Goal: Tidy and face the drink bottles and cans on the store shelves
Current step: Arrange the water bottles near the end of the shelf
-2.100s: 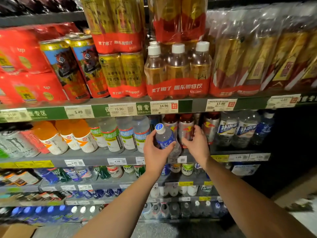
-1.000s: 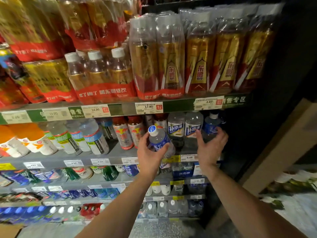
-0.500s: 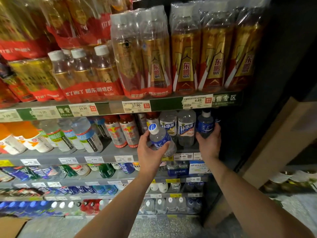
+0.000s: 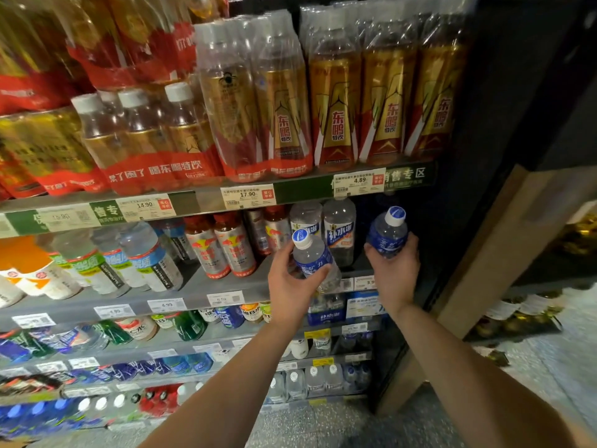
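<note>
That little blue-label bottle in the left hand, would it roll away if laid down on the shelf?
Probably: the bottle looks round-bodied, so sideways it would likely roll. It seems full, so fairly heavy for its size. The left hand grips it easily.

Light fell from above and in front, bright on the shrink-wrapped packs over the two hands, where white glare streaked the plastic film. Below the grip the lower shelves sank into dimness and lost detail. Right of the right hand the cabinet side was nearly black. The clear bottle in the left hand caught a soft sheen. The wide lens bowed the shelf edges, and bottles far left of the grip smeared into blur. The price tags stayed readable just above the hands.
</note>
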`<state>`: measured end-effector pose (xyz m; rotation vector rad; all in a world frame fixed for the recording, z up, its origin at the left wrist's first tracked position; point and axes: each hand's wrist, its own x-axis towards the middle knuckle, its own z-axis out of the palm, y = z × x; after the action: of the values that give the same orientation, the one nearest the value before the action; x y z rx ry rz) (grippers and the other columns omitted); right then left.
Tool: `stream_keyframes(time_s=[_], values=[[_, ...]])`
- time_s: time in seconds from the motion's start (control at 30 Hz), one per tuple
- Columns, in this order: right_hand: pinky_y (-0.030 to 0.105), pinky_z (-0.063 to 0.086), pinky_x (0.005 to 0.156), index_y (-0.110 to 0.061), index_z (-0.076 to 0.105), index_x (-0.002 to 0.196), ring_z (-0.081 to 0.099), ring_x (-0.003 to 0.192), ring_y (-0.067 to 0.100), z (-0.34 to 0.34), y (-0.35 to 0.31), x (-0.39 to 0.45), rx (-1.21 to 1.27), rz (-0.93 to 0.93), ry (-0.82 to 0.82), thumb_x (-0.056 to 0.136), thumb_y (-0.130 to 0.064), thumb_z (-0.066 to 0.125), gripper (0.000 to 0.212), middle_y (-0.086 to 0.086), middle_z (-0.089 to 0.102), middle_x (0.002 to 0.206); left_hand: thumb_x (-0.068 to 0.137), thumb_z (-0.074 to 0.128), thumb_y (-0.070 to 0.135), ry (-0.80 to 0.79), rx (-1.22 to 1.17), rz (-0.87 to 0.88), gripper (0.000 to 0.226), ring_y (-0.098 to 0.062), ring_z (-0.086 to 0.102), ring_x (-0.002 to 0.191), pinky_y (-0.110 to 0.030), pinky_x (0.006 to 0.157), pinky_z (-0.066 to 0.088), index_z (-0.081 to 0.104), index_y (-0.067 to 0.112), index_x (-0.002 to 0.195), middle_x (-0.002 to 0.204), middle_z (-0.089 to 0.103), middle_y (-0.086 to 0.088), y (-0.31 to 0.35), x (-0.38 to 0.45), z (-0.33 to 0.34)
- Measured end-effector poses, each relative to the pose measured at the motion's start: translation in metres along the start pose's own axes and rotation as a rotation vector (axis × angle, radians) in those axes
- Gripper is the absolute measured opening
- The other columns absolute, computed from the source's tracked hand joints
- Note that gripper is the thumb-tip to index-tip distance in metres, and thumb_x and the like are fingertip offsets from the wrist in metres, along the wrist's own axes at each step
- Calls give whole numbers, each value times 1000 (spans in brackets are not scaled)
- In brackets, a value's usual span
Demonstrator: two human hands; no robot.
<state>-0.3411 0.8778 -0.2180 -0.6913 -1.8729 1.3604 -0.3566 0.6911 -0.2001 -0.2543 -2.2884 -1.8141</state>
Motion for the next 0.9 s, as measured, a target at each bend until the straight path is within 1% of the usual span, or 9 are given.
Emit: stream_keyframes(time_s=[0.1,0.2,0.33,0.43,0.5,0.57,0.7,0.8,0.9], values=[[36,52,98,-13,48,134,65,112,18,-12,-9,-13,-11,18,11,77,-19,84,67,5,66,124,68,92,33,-73,21,44,68,4,54,116,-25,103,48,58,25,126,121,52,15,9,-1,13],[29,49,97,-11,48,135,63,113,17,-22,-14,-25,-1,46,56,76,-18,85,70,7,66,125,69,92,23,-149,44,110,72,22,45,108,-1,94,36,57,17,132,115,47,9,18,-1,30],[8,35,85,-7,48,136,54,105,9,-38,-18,-35,-78,58,124,76,-15,85,71,8,63,124,71,90,22,-213,62,141,71,21,44,102,4,90,31,57,15,133,114,46,6,31,0,52],[20,43,92,-12,46,139,60,114,17,-45,-17,-31,-94,74,79,77,-21,84,74,6,63,128,69,91,18,-196,90,168,69,12,41,98,7,89,27,59,14,130,115,48,3,40,4,69],[26,46,96,-14,43,142,61,118,22,-46,-15,-25,-125,69,40,78,-23,83,77,7,64,130,70,90,18,-181,111,168,69,10,41,100,6,90,29,59,14,132,115,49,3,44,6,78],[30,51,96,-14,40,144,63,117,22,-47,-15,-20,-136,50,23,79,-22,82,77,7,65,129,71,90,21,-172,134,158,71,6,44,101,-4,94,37,58,15,134,115,50,4,46,8,87],[37,56,94,-15,34,148,65,115,19,-48,-12,-13,-119,41,-29,84,-22,78,79,5,65,129,73,88,26,-154,204,136,72,13,40,99,-14,95,39,57,16,137,120,55,3,46,11,99],[31,54,84,-8,35,148,68,110,26,-43,-9,-7,-193,18,-27,83,-22,79,80,13,68,124,73,88,26,-133,200,127,72,-4,51,114,-28,103,44,56,17,138,126,57,2,43,13,105],[33,55,81,-2,38,145,68,107,31,-40,-8,-2,-261,-7,-28,83,-25,79,78,18,67,121,75,87,25,-114,246,151,73,-17,51,124,-25,104,40,54,14,139,127,55,-3,40,14,110]])
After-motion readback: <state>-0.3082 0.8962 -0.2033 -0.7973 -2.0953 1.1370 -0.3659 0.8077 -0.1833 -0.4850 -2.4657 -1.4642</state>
